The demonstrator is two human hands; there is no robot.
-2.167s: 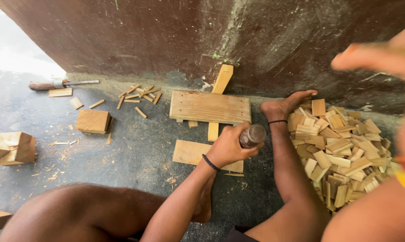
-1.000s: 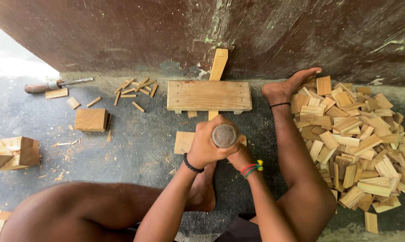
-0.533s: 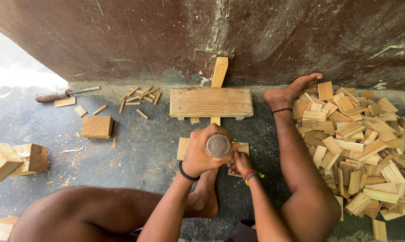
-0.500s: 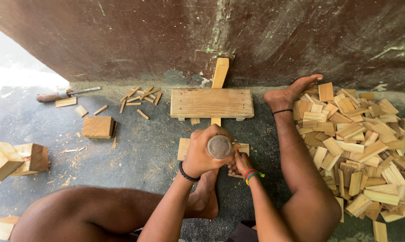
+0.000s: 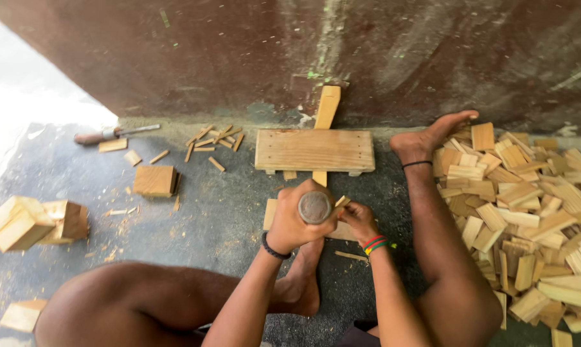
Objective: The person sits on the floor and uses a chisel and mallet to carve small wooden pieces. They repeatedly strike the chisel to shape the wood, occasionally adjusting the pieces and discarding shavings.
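Both grips closed: left hand (image 5: 295, 222) wraps a round-ended tool (image 5: 315, 207); right hand (image 5: 358, 220) pinches a wood piece (image 5: 340, 202).

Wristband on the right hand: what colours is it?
Red, yellow and green stripes on the wristband of the right hand; head view, the only one.

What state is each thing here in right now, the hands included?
Left hand: closed around a round-headed tool.
Round-headed tool: upright, held over the board.
Right hand: pinching a small wood piece.
Small wood piece: held on the board.
Board: flat on the floor.
Wooden platform: flat by the wall.
Wood chip pile: heaped, loose.
Handled tool: lying unused.
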